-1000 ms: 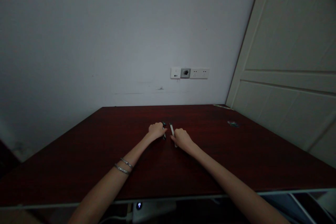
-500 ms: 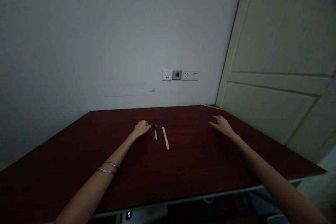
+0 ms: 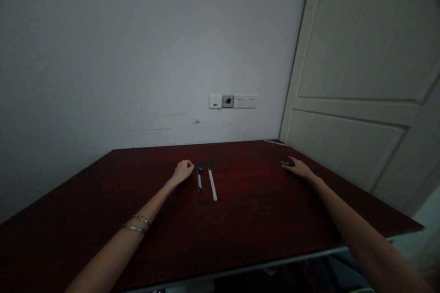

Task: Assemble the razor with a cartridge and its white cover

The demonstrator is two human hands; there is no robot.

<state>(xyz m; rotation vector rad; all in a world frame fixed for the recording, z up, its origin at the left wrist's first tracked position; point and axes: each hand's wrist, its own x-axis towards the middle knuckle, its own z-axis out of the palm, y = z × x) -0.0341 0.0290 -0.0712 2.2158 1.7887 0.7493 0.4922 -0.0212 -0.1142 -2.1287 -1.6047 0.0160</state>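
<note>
My left hand [image 3: 183, 172] rests on the dark red table with its fingers curled closed, and nothing shows in them. Just right of it lies a razor [image 3: 199, 181] with a dark head and a light panel on its handle. Beside the razor is a slim white stick [image 3: 213, 187] with a dark tip at its far end and a small hole at its near end. Far to the right, my right hand [image 3: 299, 168] has thumb and fingers around a small dark object [image 3: 287, 163], whose kind I cannot make out.
The dark red table [image 3: 247, 219] reaches back to a pale wall with a row of sockets [image 3: 244, 101]. A cream panelled door [image 3: 347, 114] stands along the right side. A thin pale strip [image 3: 276, 143] lies at the back right corner.
My right hand has moved slightly right and nearer, and a small dark object now shows between its fingers. My left hand stays beside the razor. The view has shifted a little.
</note>
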